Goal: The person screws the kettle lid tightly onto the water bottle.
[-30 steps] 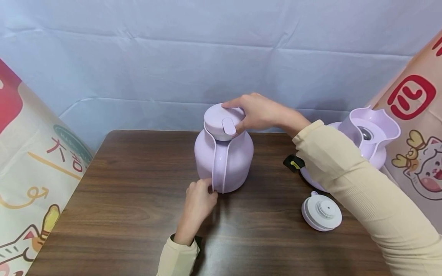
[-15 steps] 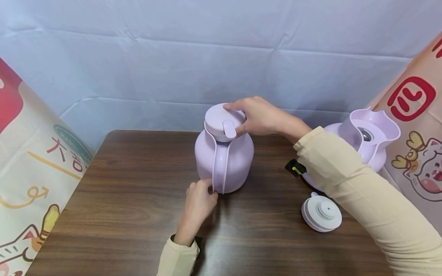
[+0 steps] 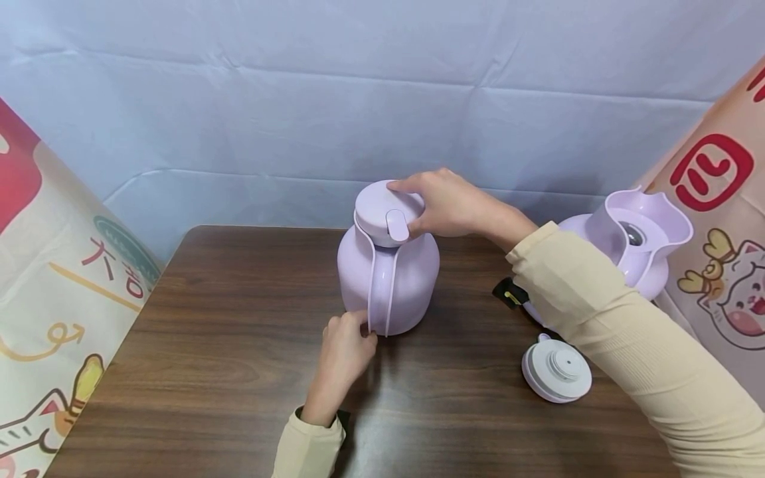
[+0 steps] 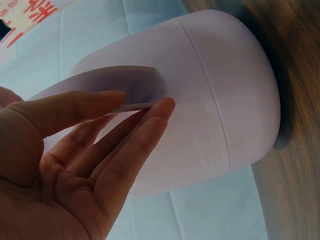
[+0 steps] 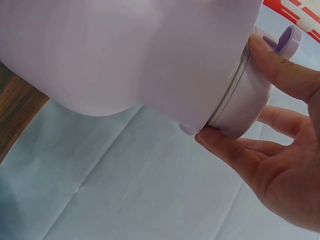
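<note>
A lilac thermos jug [image 3: 412, 292] stands upright on the table, its handle [image 3: 380, 299] facing me. My left hand [image 3: 343, 352] pinches the handle's lower part; the left wrist view has the thumb on one side of the handle [image 4: 115, 85] and fingers on the other. On top of the jug sits a round lilac lid [image 3: 376, 202] with a small tab. My right hand [image 3: 448, 202] grips this lid by its rim. Seen in the right wrist view, thumb and fingers span the lid [image 5: 245, 107], and a narrow seam shows between lid and jug neck.
At the right stands a second lilac jug [image 3: 648, 269] without a lid, partly behind my right sleeve [image 3: 597, 305]. A loose lid [image 3: 558, 368] lies underside up in front of it. The brown wooden table [image 3: 239, 318] ends at a pale blue backdrop [image 3: 299, 119].
My right hand and the lid have shifted very slightly down and to the right in the head view. The left hand stays on the handle.
</note>
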`<state>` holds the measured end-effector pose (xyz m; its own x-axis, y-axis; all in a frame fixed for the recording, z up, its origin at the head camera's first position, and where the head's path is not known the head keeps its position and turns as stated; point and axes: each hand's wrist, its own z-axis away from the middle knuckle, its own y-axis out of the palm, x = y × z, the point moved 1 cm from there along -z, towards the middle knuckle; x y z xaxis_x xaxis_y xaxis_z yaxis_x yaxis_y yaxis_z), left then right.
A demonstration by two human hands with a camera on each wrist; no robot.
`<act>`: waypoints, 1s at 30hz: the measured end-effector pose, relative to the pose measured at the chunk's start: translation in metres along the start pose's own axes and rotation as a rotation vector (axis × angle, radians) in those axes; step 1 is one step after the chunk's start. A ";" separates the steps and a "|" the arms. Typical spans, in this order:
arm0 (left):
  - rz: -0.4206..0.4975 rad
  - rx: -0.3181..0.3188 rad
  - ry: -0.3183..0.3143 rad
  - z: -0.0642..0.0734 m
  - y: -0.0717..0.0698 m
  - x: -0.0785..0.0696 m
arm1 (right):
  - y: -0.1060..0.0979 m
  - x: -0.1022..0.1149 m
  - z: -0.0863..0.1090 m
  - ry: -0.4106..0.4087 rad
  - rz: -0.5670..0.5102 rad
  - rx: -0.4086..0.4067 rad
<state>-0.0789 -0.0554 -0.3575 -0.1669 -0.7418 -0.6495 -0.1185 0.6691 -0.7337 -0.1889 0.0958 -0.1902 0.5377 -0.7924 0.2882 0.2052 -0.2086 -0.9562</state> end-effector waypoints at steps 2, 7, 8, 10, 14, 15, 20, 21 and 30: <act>0.002 -0.001 0.001 0.000 0.000 0.000 | 0.000 0.000 0.000 0.005 0.002 0.006; 0.007 0.000 0.001 0.000 0.000 0.000 | 0.001 0.001 0.000 0.022 0.001 0.026; 0.007 0.001 0.001 0.000 0.000 0.000 | 0.001 0.001 0.000 0.024 0.002 0.030; 0.006 0.002 0.000 0.000 0.000 0.000 | 0.000 0.001 -0.001 0.024 0.007 0.035; 0.005 0.002 0.004 0.000 0.000 0.000 | 0.000 0.001 -0.001 0.026 0.013 0.042; 0.005 0.002 0.005 0.000 0.000 0.000 | 0.000 0.001 -0.001 0.027 0.014 0.043; 0.003 -0.002 0.007 0.000 0.000 0.000 | -0.001 0.001 0.000 0.033 0.007 0.050; 0.002 -0.004 0.010 0.000 0.000 0.000 | -0.001 0.001 0.000 0.032 0.006 0.051; 0.001 0.002 0.010 0.000 0.001 0.000 | -0.001 -0.001 -0.001 0.033 -0.014 0.071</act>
<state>-0.0792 -0.0546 -0.3580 -0.1772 -0.7404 -0.6484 -0.1165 0.6700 -0.7332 -0.1902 0.0958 -0.1899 0.5075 -0.8083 0.2986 0.2709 -0.1793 -0.9458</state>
